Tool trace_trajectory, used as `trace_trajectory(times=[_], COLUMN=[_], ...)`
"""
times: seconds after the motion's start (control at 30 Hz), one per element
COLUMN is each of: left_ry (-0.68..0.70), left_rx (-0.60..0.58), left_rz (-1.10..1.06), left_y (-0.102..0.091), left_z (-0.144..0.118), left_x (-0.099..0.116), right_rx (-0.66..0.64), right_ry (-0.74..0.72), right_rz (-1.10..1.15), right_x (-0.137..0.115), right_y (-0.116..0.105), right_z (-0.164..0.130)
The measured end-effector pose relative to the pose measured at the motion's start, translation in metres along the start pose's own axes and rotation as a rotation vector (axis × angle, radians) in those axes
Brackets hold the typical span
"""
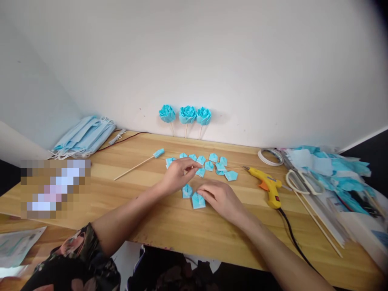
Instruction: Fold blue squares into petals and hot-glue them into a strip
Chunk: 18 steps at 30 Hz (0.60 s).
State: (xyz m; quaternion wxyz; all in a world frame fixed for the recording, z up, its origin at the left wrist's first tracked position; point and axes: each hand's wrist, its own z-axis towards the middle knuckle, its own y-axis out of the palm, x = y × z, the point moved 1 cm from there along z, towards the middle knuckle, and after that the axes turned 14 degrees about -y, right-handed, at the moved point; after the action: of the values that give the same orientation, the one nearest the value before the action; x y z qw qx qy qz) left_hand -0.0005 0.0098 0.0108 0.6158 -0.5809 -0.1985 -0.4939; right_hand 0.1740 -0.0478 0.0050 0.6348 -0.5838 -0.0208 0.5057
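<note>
My left hand (178,173) hovers over a spread of small folded blue fabric petals, its thumb and fingertips pressed together. Whether anything is between those fingertips is hidden. My right hand (221,198) lies low over the table, with thumb and fingers closed at the upper edge of one folded petal (199,202). Just left of that one lies another petal (187,191). Several more petals, such as the one at the right end (231,176), lie behind my hands. A thin wooden stick (133,167) with a rolled blue bud (158,153) on its tip rests to the left.
Three blue fabric flowers (187,114) on sticks lean against the wall. A yellow glue gun (268,186), a roll of white tape (270,157), scissors (303,182) and blue fabric scraps (333,161) lie right. Face masks (85,135) are piled left, behind a blurred patch.
</note>
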Motion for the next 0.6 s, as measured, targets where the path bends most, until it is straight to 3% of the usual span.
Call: trace_trajectory(times=[0.1, 0.23, 0.37, 0.47, 0.6], left_ry=[0.068, 0.119, 0.223, 0.339, 0.437], left_rx=[-0.021, -0.084, -0.237, -0.418, -0.485], left_rz=[0.035, 0.087, 0.187, 0.268, 0.346], left_y=[0.002, 0.001, 0.001, 0.005, 0.011], left_z=[-0.002, -0.005, -0.01, -0.016, -0.022], left_x=[0.0, 0.003, 0.012, 0.016, 0.016], right_rx=[0.031, 0.07, -0.02, -0.158, -0.216], right_ry=[-0.078, 0.036, 0.116, 0.185, 0.299], right_rz=[-0.108, -0.172, -0.319, -0.372, -0.35], right_x=[0.001, 0.012, 0.023, 0.026, 0.022], right_y=[-0.011, -0.038, -0.058, -0.061, -0.051], right_z=[0.001, -0.004, -0.016, -0.023, -0.026])
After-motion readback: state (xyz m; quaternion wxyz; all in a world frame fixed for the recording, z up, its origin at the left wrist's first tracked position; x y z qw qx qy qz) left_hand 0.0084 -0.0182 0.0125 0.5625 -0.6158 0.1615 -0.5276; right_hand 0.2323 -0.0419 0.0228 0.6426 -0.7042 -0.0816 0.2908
